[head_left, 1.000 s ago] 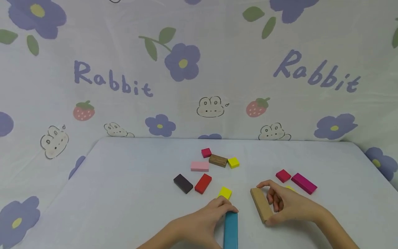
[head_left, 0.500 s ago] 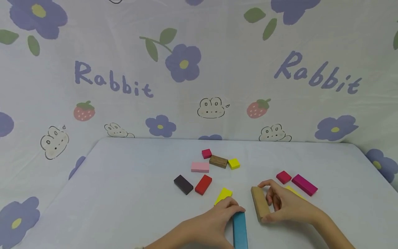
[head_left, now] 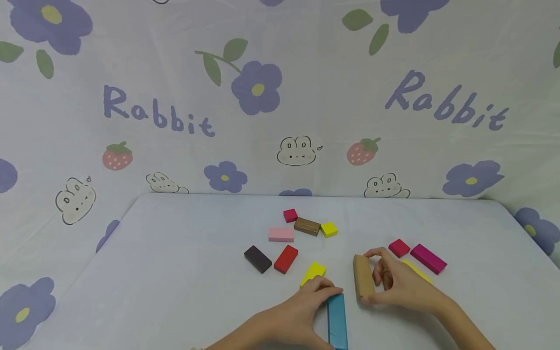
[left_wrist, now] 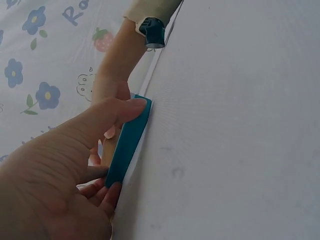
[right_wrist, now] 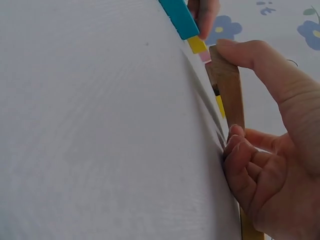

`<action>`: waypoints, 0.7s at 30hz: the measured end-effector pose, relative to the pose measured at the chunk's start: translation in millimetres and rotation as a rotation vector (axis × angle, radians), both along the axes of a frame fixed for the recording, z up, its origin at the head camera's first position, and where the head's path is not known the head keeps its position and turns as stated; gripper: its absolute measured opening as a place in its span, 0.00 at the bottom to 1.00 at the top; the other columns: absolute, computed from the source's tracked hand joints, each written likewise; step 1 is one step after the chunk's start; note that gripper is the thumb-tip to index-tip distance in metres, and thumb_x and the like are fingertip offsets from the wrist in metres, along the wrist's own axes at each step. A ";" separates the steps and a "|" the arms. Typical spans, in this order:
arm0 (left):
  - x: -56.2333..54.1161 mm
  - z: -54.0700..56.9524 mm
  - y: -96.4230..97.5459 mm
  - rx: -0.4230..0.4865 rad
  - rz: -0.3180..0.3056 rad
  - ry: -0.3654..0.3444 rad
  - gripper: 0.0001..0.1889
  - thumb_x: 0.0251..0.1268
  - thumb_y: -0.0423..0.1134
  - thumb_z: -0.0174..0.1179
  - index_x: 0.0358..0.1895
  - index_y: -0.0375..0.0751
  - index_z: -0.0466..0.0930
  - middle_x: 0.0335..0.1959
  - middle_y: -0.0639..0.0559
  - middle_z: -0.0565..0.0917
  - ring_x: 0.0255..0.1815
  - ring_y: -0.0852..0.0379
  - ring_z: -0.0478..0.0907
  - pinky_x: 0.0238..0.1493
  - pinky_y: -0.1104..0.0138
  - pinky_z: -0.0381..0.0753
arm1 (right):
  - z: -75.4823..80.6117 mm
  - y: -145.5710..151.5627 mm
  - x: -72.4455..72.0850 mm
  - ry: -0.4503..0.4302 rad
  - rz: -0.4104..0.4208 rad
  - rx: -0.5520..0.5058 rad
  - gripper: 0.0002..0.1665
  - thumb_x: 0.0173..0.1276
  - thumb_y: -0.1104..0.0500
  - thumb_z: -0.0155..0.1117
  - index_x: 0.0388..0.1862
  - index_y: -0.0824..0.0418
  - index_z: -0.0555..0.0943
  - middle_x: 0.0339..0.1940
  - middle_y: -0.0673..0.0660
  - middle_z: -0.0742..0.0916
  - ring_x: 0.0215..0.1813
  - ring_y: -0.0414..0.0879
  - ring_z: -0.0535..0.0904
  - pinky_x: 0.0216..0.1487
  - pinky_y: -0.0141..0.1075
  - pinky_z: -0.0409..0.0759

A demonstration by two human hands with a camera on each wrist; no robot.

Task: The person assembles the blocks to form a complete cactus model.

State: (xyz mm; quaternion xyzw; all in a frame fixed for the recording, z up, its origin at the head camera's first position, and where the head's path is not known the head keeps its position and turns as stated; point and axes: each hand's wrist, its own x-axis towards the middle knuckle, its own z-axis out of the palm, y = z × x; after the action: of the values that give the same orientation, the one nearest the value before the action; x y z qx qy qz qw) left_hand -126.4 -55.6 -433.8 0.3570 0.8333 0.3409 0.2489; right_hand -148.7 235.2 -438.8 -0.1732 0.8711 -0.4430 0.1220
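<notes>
My left hand (head_left: 302, 313) grips a long blue block (head_left: 337, 323) by its two ends, thumb at the near end and fingers at the far one. In the left wrist view the thumb presses the end of this blue block (left_wrist: 129, 140). To its right, my right hand (head_left: 404, 287) holds a natural wood block (head_left: 364, 277) lengthwise between thumb and fingertips. The right wrist view shows the wood block (right_wrist: 230, 90) spanning from thumb to fingers. A gap separates the two held blocks. A yellow block (head_left: 314, 274) lies just beyond my left fingers, partly hidden.
Farther back lie a red block (head_left: 286, 259), a black block (head_left: 257, 259), a pink block (head_left: 281, 235), a brown block (head_left: 307, 226) and small cubes. Beyond my right hand are a magenta block (head_left: 428, 258), a crimson block (head_left: 399, 248) and a half-hidden yellow block (head_left: 417, 271).
My left hand has shifted right with the blue block, which now leans slightly. My right hand has moved the wood block a little away from me and turned it more nearly parallel to the blue one.
</notes>
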 end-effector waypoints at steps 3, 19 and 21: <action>-0.4 -4.2 -1.6 0.025 -0.004 -0.005 0.49 0.57 0.51 0.80 0.81 0.50 0.64 0.73 0.60 0.65 0.70 0.68 0.61 0.70 0.73 0.73 | 0.7 -2.3 -0.3 0.020 -0.045 0.010 0.52 0.55 0.50 0.86 0.70 0.62 0.65 0.35 0.54 0.77 0.28 0.39 0.72 0.28 0.30 0.70; -2.7 -9.7 -3.6 0.041 -0.037 0.028 0.49 0.59 0.52 0.79 0.82 0.51 0.62 0.75 0.58 0.63 0.71 0.66 0.61 0.72 0.70 0.71 | 4.8 -21.2 -6.4 0.068 -0.074 -0.051 0.52 0.58 0.54 0.85 0.73 0.65 0.63 0.32 0.53 0.75 0.27 0.38 0.72 0.28 0.29 0.72; -2.9 -9.0 -3.8 0.043 -0.033 0.019 0.49 0.59 0.53 0.79 0.82 0.51 0.62 0.76 0.58 0.63 0.72 0.66 0.61 0.73 0.70 0.71 | 6.2 -23.2 -9.5 0.080 -0.070 -0.047 0.52 0.58 0.53 0.85 0.72 0.66 0.64 0.32 0.53 0.76 0.28 0.39 0.72 0.28 0.29 0.72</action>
State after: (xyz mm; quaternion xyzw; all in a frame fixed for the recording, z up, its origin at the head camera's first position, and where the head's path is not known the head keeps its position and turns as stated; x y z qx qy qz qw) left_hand -129.3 -59.4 -442.8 0.3794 0.8221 0.3512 0.2386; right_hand -158.2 212.0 -432.6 -0.1628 0.8703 -0.4600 0.0675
